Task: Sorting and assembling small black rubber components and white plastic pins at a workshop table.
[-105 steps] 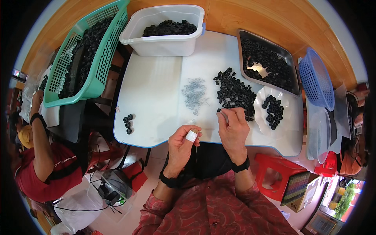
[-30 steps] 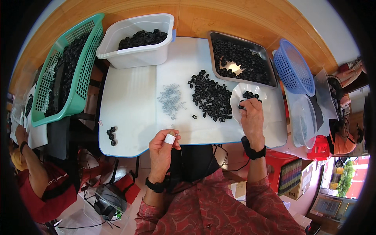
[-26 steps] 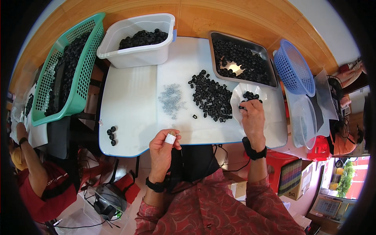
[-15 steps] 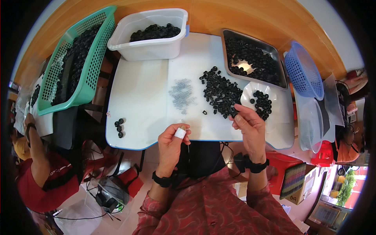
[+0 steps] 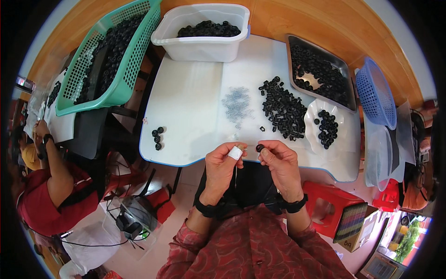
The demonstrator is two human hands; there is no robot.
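Head cam: R hand (image 5: 280,162) is at the near edge of the white table (image 5: 186,102), a bit R of the edge's middle. Its thumb & fingers pinch a small black round pc (image 5: 259,148). The pc is at the fingertips, on the side facing the other hand, & seems to be just over the table's near edge.

L hand (image 5: 220,167) is also at the table's near edge, a bit L of the R hand. They're close but don't touch. Its fingers are curled in, w/ a white wrap (image 5: 235,152) on the thumb. Can't tell if it grips smth; the tips are too small to see well.

On the table, R of its middle, is a big pile of black pcs (image 5: 284,111). One loose black pc (image 5: 262,129) lies by itself on the table, on the pile's near L side. At the table's middle: a thin patch of tiny clear bits (image 5: 237,103). Table's R side: a wavy white dish (image 5: 312,132) w/ black round pcs (image 5: 329,128) in it. Table's far R corner: a metal tray (image 5: 310,80) w/ lots more black pcs. Table's far L corner: a white tub (image 5: 200,49), black pcs inside. Table's near L side: 4 black round pcs (image 5: 155,133) in a small bunch.

Off the table's L side: a green basket (image 5: 125,79) w/ black pcs, & a person in a red top (image 5: 55,200).
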